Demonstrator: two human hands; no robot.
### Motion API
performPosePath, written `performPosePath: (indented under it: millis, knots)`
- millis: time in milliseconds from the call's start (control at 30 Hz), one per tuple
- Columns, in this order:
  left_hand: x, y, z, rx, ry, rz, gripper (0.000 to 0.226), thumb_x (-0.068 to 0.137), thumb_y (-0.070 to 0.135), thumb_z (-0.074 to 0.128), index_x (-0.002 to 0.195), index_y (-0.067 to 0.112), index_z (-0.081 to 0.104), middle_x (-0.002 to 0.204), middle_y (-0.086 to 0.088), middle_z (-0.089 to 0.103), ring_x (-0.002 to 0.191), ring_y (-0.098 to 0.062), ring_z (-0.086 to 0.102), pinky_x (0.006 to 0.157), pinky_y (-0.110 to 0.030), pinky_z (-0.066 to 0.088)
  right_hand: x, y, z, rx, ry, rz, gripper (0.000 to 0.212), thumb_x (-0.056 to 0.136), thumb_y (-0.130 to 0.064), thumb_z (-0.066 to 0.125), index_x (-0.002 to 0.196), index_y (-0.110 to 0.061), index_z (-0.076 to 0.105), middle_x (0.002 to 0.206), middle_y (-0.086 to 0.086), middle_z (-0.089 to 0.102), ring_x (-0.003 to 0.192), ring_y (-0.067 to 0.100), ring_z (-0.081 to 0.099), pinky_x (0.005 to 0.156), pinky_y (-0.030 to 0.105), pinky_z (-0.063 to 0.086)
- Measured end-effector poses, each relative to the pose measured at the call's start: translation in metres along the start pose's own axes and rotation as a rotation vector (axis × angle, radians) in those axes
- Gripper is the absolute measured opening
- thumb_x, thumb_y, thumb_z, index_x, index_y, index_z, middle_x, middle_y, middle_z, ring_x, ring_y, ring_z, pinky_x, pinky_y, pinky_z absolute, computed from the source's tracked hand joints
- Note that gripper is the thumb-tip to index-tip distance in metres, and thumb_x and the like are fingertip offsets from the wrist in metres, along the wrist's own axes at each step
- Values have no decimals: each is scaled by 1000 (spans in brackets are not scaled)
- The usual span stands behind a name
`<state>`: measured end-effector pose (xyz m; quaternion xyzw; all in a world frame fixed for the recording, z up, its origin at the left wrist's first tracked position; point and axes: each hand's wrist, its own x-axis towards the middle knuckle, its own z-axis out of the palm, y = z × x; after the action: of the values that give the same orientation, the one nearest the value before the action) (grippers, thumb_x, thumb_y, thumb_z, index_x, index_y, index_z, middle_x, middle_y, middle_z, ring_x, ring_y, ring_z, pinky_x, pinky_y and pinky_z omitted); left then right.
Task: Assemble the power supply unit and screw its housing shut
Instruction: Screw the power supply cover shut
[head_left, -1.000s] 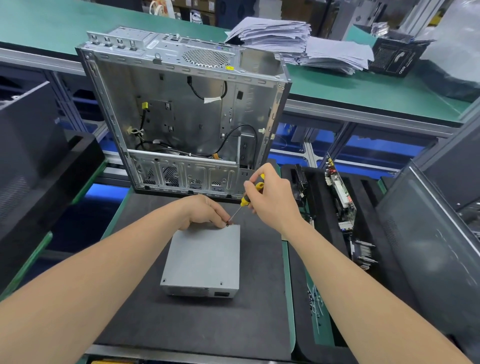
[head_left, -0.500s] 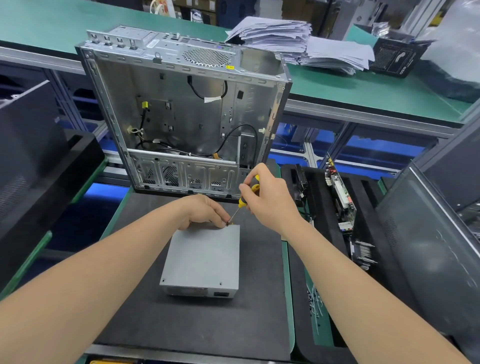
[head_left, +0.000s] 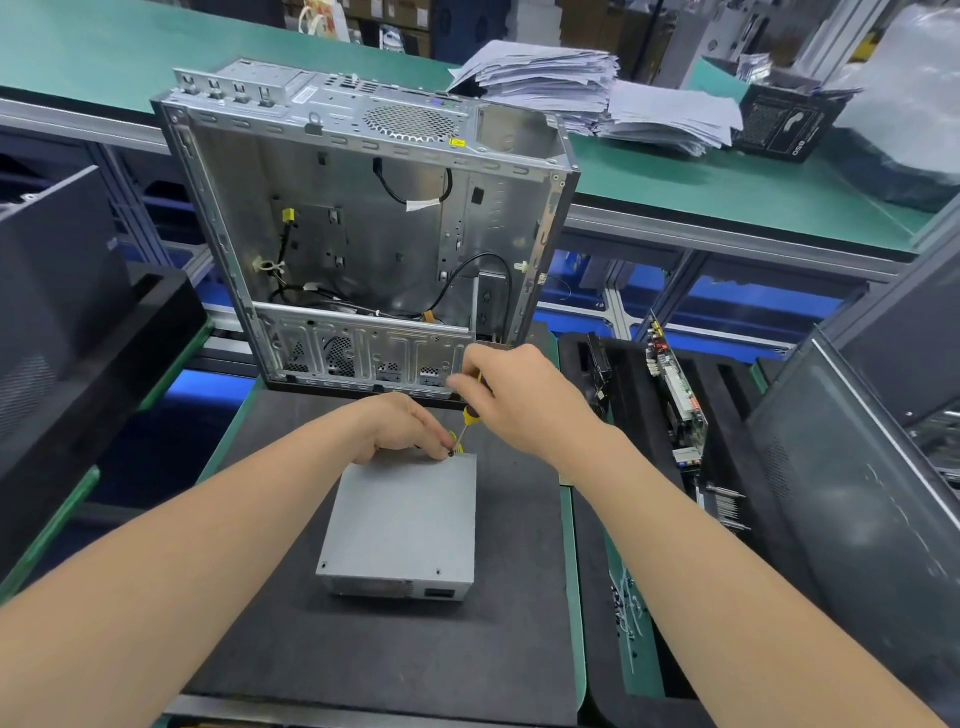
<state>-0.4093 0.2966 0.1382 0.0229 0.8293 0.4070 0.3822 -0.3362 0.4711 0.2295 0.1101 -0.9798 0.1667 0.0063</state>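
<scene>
The grey power supply unit (head_left: 400, 519) lay flat on the dark worktop (head_left: 363, 649), where the left hand (head_left: 405, 428) pinched what seemed a screw (head_left: 451, 453) at its far right corner and the right hand (head_left: 519, 400) gripped a yellow-handled screwdriver (head_left: 470, 415), so driving it squarely seemed next, while beyond it stood an open computer case (head_left: 363, 234) and, farther off, stacked papers (head_left: 571, 83).

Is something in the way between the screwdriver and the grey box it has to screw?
Nothing visible blocks it. The right hand grips the screwdriver, and its tip is at the far right corner of the power supply. Only the fingertips of the left hand sit beside the tip there.
</scene>
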Motion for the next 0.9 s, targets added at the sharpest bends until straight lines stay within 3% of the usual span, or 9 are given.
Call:
performPosePath:
  millis: [67, 133, 300, 400, 467, 633, 733, 833, 900]
  knots:
    - [0, 0, 0, -1, 11, 11, 14, 75, 18, 91, 80, 30, 85, 103, 6, 79, 118, -16, 62, 109, -32, 41, 0, 1, -6, 102, -73, -77, 6, 105, -23, 53, 107, -18, 53, 92, 3, 65, 86, 26, 60, 76, 46, 55]
    - [1, -1, 0, 2, 23, 15, 14, 74, 19, 92, 78, 31, 85, 101, 7, 79, 118, -16, 61, 108, -33, 41, -1, 2, -12, 184, -121, -115, 17, 97, -10, 56, 109, -21, 50, 87, 1, 61, 78, 20, 57, 70, 41, 53]
    - [3, -3, 0, 9, 21, -2, 15, 73, 22, 93, 79, 33, 85, 101, 12, 78, 119, -14, 57, 106, -32, 36, 0, -5, -3, -40, -21, 18, 24, 106, -46, 47, 100, -23, 44, 83, 4, 61, 76, 29, 58, 66, 43, 52]
    - [4, -4, -1, 9, 24, 9, 16, 72, 23, 93, 79, 34, 84, 99, 13, 79, 117, -12, 58, 100, -30, 37, 0, -2, -9, 103, -95, -40, 9, 104, -26, 53, 104, -23, 45, 80, -2, 59, 72, 21, 55, 63, 38, 46]
    - [5, -5, -1, 20, 25, 37, 16, 73, 22, 92, 79, 35, 84, 97, 13, 79, 116, -12, 60, 99, -29, 41, -2, -1, -15, 140, -144, -63, 17, 94, -14, 57, 104, -21, 46, 82, -3, 56, 71, 20, 52, 60, 36, 43]
    - [6, -6, -2, 29, 7, 60, 17, 74, 21, 90, 82, 35, 85, 99, 13, 79, 116, -13, 61, 111, -33, 41, 0, -5, -5, -114, 3, 68, 27, 106, -45, 47, 97, -20, 43, 84, 4, 58, 78, 32, 55, 64, 40, 45]
    - [5, -5, -1, 9, 8, 66, 17, 74, 20, 91, 82, 33, 85, 96, 17, 79, 114, -10, 63, 104, -27, 42, 1, 3, -9, 71, -81, 25, 12, 104, -29, 55, 102, -21, 46, 83, -2, 59, 75, 24, 55, 61, 36, 41]
    - [3, -5, -1, -9, 19, 76, 16, 74, 17, 91, 82, 30, 86, 96, 18, 79, 112, -8, 64, 105, -27, 44, -1, 8, -18, 159, -161, -6, 20, 93, -12, 60, 104, -22, 47, 85, -5, 54, 71, 15, 52, 63, 32, 39]
    - [2, -3, 0, -20, 21, 73, 15, 75, 16, 91, 81, 29, 86, 93, 18, 79, 106, -6, 64, 93, -21, 45, -2, 6, -15, 117, -114, 25, 15, 95, -23, 61, 100, -22, 47, 82, -5, 55, 70, 15, 51, 62, 34, 39]
